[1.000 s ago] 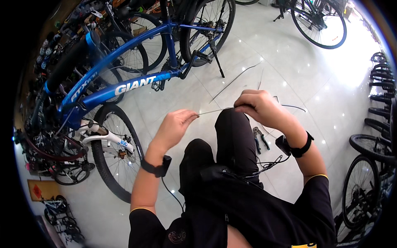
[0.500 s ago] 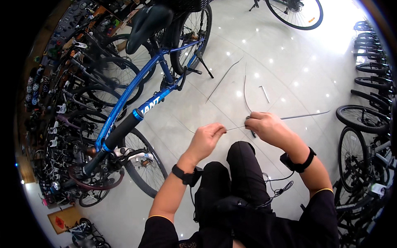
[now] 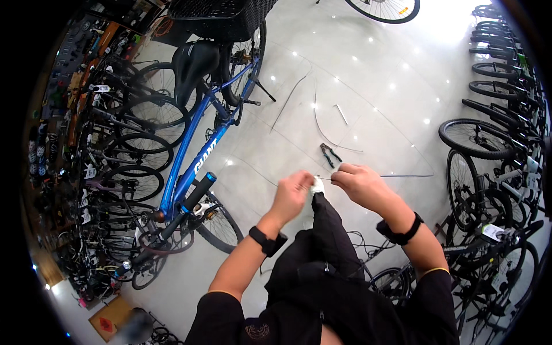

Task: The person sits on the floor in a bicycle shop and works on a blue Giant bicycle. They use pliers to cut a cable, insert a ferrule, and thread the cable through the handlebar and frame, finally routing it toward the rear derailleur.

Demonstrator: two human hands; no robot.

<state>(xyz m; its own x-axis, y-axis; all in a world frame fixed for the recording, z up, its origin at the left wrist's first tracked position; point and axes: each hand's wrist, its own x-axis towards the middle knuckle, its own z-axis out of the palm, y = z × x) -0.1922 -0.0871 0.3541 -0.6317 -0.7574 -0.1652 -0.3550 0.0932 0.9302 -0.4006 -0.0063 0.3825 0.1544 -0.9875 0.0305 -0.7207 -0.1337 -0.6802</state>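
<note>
In front of my legs, my left hand (image 3: 293, 192) pinches a thin bicycle cable (image 3: 253, 171), whose loose length trails off to the left. Close by on the right, my right hand (image 3: 363, 185) is closed on the same line; a short stretch shows between the two hands. From beyond my right hand a grey cable housing (image 3: 408, 175) runs out to the right. Just past my fingers, cable cutters (image 3: 329, 155) with dark green handles lie on the floor, jaws pointing away. My fingers hide the exact point where cable and housing meet.
A blue bicycle (image 3: 187, 155) stands at left, its handlebar grip (image 3: 201, 187) near my left arm. Cut housing pieces (image 3: 289, 98) and a hex key (image 3: 342, 114) lie on the tiled floor (image 3: 379, 75). Rows of bicycles (image 3: 489, 138) line the right side.
My hands have drawn slightly closer together along the cable. The cutters, mostly hidden by my right hand before, now show fully. The whole view has shifted, and a shoe tip now shows.
</note>
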